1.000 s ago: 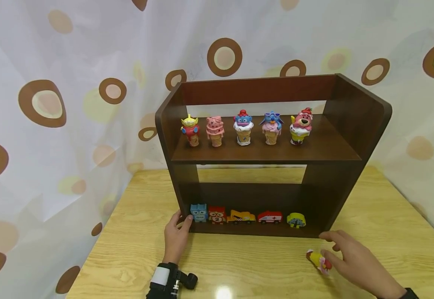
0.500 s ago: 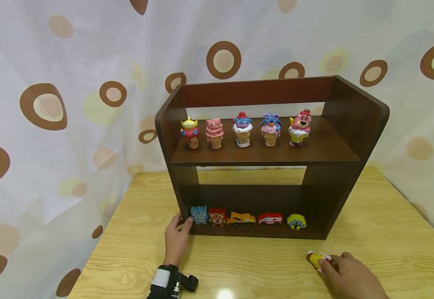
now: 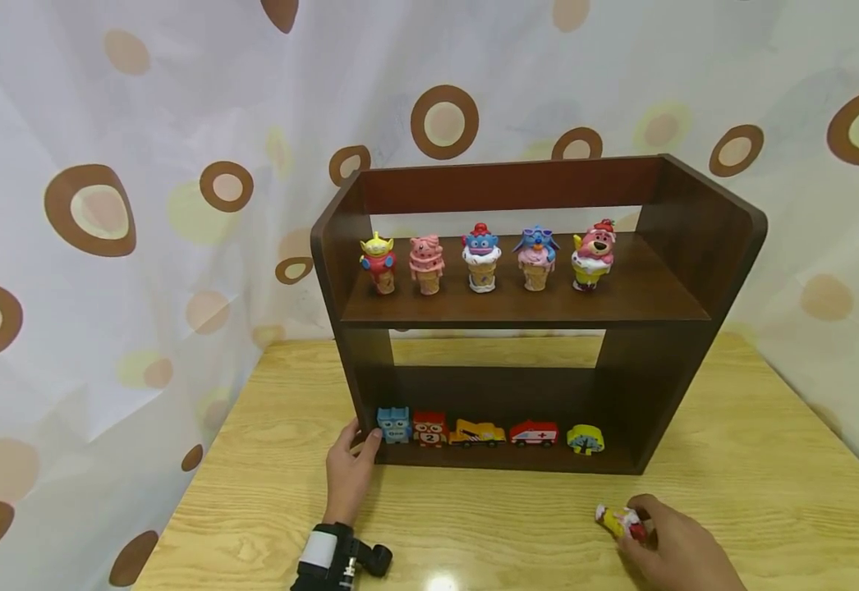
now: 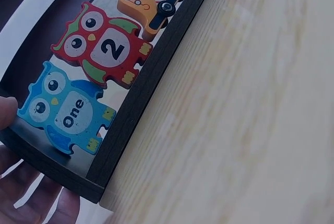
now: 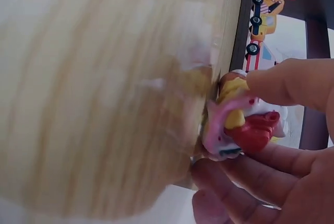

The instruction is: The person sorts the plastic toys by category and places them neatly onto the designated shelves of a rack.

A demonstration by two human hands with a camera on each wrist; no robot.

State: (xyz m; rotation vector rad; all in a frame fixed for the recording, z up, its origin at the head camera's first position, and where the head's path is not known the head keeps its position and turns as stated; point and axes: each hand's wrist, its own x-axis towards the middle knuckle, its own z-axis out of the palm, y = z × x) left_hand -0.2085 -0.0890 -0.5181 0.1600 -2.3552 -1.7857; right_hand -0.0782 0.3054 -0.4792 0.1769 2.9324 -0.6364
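Note:
A dark brown two-tier shelf point(image 3: 525, 322) stands on the wooden table. My left hand point(image 3: 350, 469) grips the lower front of its left side panel, thumb inside and fingers outside. Beside the thumb stands a blue owl block point(image 4: 65, 109) marked "One", then a red owl block point(image 4: 107, 44) marked 2. In front of the shelf's right end, my right hand point(image 3: 677, 546) pinches a small toy figurine point(image 5: 242, 122) between thumb and fingers. The figurine is yellow, white, pink and red, and lies tilted close over the table, its yellow end pointing left in the head view.
Several ice-cream-cone figurines point(image 3: 481, 258) stand in a row on the upper shelf. On the lower one, a yellow truck block point(image 3: 477, 432), a red-and-white ambulance block point(image 3: 534, 433) and a green tree block point(image 3: 585, 439) follow the owls. A patterned curtain point(image 3: 178, 98) hangs behind the table point(image 3: 252, 509).
My right hand has come down from beside the shelf's right corner, taken hold of the figurine and shifted it slightly left. The left hand has stayed on the side panel.

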